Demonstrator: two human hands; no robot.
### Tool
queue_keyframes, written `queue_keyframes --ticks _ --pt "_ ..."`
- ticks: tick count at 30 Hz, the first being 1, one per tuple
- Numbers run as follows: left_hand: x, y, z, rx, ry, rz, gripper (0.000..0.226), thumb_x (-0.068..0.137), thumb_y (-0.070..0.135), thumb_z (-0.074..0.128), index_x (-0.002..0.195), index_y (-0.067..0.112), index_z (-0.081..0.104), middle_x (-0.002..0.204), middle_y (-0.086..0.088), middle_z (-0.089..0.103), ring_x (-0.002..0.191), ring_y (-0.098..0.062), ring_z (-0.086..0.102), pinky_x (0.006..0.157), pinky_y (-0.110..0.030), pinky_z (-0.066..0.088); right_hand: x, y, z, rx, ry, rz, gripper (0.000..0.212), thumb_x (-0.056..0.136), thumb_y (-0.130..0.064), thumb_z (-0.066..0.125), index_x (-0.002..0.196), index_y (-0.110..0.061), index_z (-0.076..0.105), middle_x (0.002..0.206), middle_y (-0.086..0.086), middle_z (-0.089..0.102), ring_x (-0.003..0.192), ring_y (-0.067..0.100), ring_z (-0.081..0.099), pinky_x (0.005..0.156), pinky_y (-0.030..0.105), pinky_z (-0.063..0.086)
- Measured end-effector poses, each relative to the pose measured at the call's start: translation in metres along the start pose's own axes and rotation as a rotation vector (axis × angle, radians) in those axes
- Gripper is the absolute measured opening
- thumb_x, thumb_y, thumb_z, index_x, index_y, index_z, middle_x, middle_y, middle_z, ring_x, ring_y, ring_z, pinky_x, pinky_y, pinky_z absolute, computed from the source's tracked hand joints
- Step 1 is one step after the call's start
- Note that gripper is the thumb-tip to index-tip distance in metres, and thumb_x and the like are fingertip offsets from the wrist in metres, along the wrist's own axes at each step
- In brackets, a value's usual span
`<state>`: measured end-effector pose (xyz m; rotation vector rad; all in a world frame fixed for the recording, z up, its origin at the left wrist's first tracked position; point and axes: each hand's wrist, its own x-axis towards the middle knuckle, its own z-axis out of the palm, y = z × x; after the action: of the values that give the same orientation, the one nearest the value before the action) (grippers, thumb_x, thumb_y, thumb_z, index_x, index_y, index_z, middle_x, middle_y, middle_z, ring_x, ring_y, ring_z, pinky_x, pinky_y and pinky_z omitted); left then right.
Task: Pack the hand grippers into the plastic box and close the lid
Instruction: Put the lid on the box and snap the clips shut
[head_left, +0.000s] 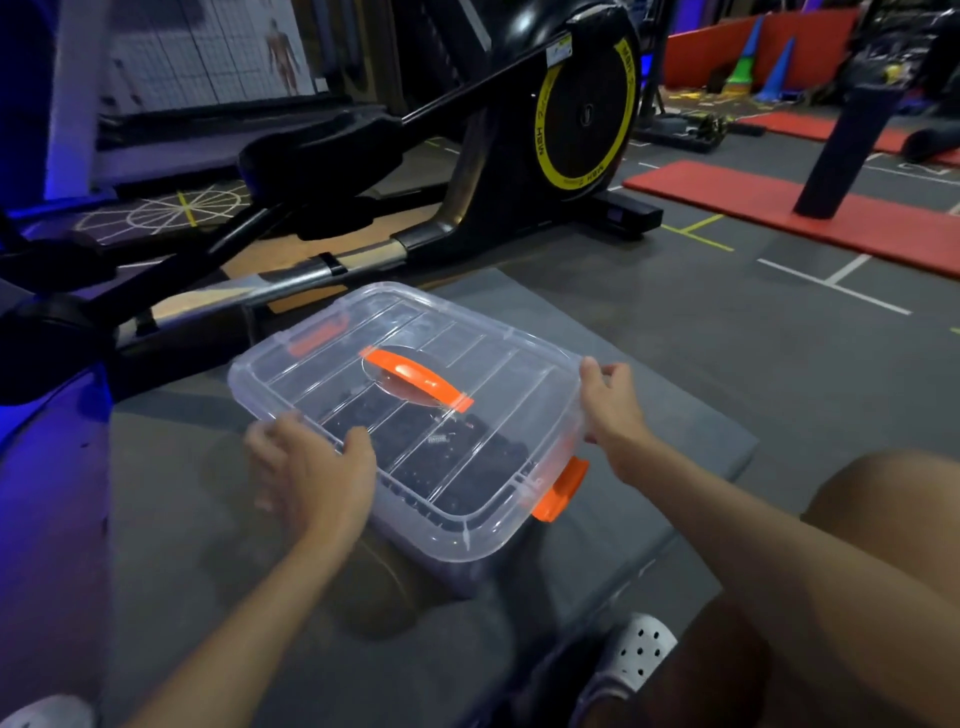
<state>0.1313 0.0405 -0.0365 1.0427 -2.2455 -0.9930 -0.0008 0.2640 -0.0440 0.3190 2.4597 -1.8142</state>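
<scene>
Clear plastic box (467, 540) with orange side latches sits on grey floor mat (649, 431). Transparent ribbed lid (483, 364) with orange handle (418, 379) lies on top. Left hand (311, 467) grips lid's near-left edge, fingers curled over it. Right hand (610, 402) pinches right corner. Dark hand grippers (441, 462) visible inside, blurred.

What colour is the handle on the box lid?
Orange: the lid handle, seen in the head view.

Bare forearms, bare knees, white perforated clog (636, 656)
</scene>
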Motion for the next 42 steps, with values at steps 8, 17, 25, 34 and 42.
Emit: queue_keyframes --ticks 8,17,25,34,42 --pt "-0.077 0.038 0.025 0.371 -0.416 1.037 0.054 0.077 0.061 0.045 0.109 0.020 0.060 0.108 0.003 0.062 0.104 -0.024 0.057 0.089 -0.043 0.044 -0.040 0.002 -0.020 0.185 -0.140 0.237 0.037 0.094 -0.037 0.052 0.113 -0.009 0.036 0.091 0.015 0.054 0.057 0.026 0.060 0.052 0.037 0.055" --pt "-0.071 0.040 0.048 0.553 -0.265 1.053 0.045 0.074 0.063 0.055 0.100 0.026 0.063 0.104 0.005 0.059 0.101 -0.021 0.055 0.086 -0.039 0.044 -0.049 0.004 -0.037 0.101 -0.263 -0.070 0.040 0.091 -0.010 0.057 0.129 -0.012 0.046 0.097 0.011 0.052 0.061 0.021 0.058 0.070 0.040 0.058" --pt "-0.070 0.038 0.051 0.481 -0.274 0.992 0.032 0.074 0.053 0.049 0.085 0.026 0.063 0.094 0.007 0.059 0.089 -0.024 0.057 0.080 -0.041 0.046 -0.030 0.021 -0.056 -0.381 -0.472 -0.481 0.057 0.074 -0.023 0.082 0.118 -0.043 0.052 0.127 0.002 0.021 0.109 0.016 0.042 0.083 -0.003 0.034" --pt "-0.045 0.017 0.020 0.233 -0.549 1.056 0.058 0.079 0.063 0.053 0.120 0.024 0.066 0.128 0.012 0.057 0.120 -0.010 0.050 0.110 -0.028 0.032 -0.042 0.029 -0.039 -0.134 -0.358 -0.239 0.082 0.082 -0.025 0.075 0.146 -0.030 0.024 0.126 0.007 0.037 0.095 0.021 0.057 0.078 0.026 0.052" --pt "-0.015 -0.018 -0.001 0.521 -0.469 1.445 0.077 0.081 0.074 0.050 0.138 0.021 0.054 0.151 0.000 0.044 0.142 -0.020 0.037 0.111 -0.047 0.029 -0.067 0.021 0.010 0.362 -0.268 0.027 0.048 0.085 -0.006 0.068 0.118 -0.014 0.034 0.104 0.010 0.053 0.087 0.023 0.061 0.073 0.050 0.058"
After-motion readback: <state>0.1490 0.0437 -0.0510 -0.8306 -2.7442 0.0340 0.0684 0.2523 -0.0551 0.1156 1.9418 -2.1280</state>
